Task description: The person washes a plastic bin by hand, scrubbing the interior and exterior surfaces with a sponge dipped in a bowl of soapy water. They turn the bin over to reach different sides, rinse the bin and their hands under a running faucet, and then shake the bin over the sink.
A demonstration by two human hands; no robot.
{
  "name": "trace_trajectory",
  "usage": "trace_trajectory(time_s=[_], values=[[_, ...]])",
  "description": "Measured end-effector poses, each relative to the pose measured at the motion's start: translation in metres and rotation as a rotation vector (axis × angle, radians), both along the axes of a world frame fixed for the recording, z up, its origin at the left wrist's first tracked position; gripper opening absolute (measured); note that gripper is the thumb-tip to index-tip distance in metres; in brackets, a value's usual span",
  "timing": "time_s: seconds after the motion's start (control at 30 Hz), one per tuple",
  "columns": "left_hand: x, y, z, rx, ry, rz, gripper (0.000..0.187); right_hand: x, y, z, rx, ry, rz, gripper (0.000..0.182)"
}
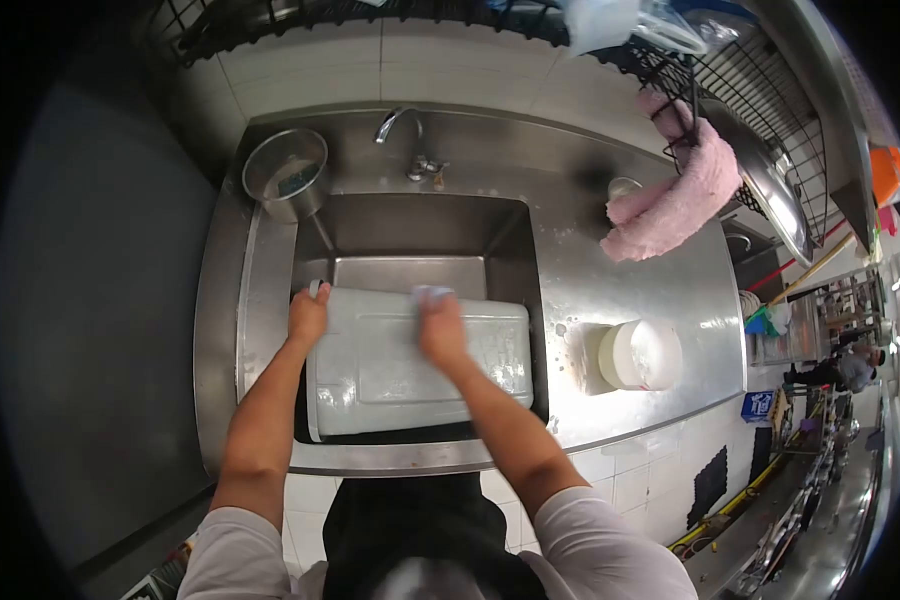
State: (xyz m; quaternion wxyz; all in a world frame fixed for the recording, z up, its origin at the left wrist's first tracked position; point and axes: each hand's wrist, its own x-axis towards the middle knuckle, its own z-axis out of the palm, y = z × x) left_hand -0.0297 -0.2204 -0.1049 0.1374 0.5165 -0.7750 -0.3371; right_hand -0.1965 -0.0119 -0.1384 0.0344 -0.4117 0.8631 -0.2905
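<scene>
Steel sink (410, 273): set in a metal counter (580, 290); clock directions are read from the grey tub in its basin, with 12 toward the tap.
Grey tub (400, 375): lies within the basin, toward its 6 o'clock side, ridged face up and bright with glints; a raised lip runs along its 9 o'clock edge. Which way it opens, I cannot tell.
Left hand (308, 315): at 10 o'clock, fingers closed around the tub's lip at the corner, thumb uppermost; some fingers are hidden.
Right hand (442, 330): just off the middle toward 1 o'clock, blurred, fingers drawn in around a pale cloth (433, 294) over the tub's upper face; single fingers cannot be made out.
Tap (402, 125): 12 o'clock, behind the basin, its spout curving toward 11.
Steel pot (305, 200): 11 o'clock, at the basin's corner, with something dark green inside.
White container (620, 358): 3 o'clock, round, on the counter, well apart from both hands.
Pink towel (690, 205): 2 o'clock, draped from a black wire rack (685, 100) down toward the counter.
Person (855, 372): far off at 3 o'clock, small in view.
Black apron (410, 520): 6 o'clock, between two pale sleeves (610, 545).
</scene>
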Motion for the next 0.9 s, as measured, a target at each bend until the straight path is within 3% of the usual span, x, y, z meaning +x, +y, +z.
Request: trace_trajectory(time_s=[0.03,0.07,0.1,0.2,0.23,0.27,0.3,0.33,0.4,0.5,0.57,0.67,0.73,0.8,0.87,0.9], values=[[0.002,0.001,0.000,-0.030,-0.018,0.004,0.055,-0.028,0.029,0.019,0.184,0.034,-0.009,0.035],[0.001,0.001,0.004,-0.027,-0.023,0.012,0.055,-0.061,0.059,0.016,-0.093,0.330,0.015,0.024],[-0.001,0.002,0.011,0.003,-0.066,0.004,0.059,-0.065,0.073,0.077,0.174,-0.211,-0.342,0.024],[-0.002,0.010,0.004,0.012,-0.106,0.016,0.062,-0.072,0.072,0.049,0.317,-0.048,-0.321,0.031],[-0.002,0.005,0.002,-0.041,-0.109,0.032,0.062,-0.051,0.063,0.042,0.117,-0.181,-0.261,0.041],[0.000,0.002,0.007,-0.045,-0.114,0.036,0.062,-0.025,0.042,0.028,0.165,0.203,0.014,0.049],[0.000,0.007,0.013,-0.020,-0.111,0.045,0.061,0.006,0.018,-0.014,0.036,0.230,0.002,0.051],[-0.005,0.010,0.016,0.003,-0.103,0.052,0.061,0.040,-0.005,0.019,0.085,0.041,0.087,0.051],[-0.006,0.010,0.016,-0.011,-0.116,0.034,0.061,0.085,-0.029,0.045,0.159,-0.074,0.308,0.056],[-0.005,0.008,0.025,-0.004,-0.112,0.014,0.061,0.074,0.011,0.038,0.114,-0.007,0.299,0.061],[-0.005,0.014,0.021,0.040,-0.101,0.005,0.061,0.020,0.066,0.022,0.187,0.172,0.208,0.066],[-0.002,0.011,0.019,-0.005,-0.087,0.023,0.060,-0.046,0.126,0.051,0.422,0.058,-0.027,0.053],[-0.006,0.015,0.025,0.007,-0.146,0.041,0.058,-0.052,0.125,0.044,0.483,-0.036,-0.150,0.050],[-0.006,0.016,0.027,0.006,-0.155,0.036,0.058,-0.034,0.099,0.000,0.385,0.147,-0.102,0.049],[-0.007,0.017,0.026,0.003,-0.164,0.029,0.058,0.025,0.055,-0.011,0.239,0.245,0.115,0.047],[-0.007,0.017,0.022,-0.018,-0.146,0.040,0.058,0.056,0.028,0.010,0.163,0.110,0.166,0.047]])
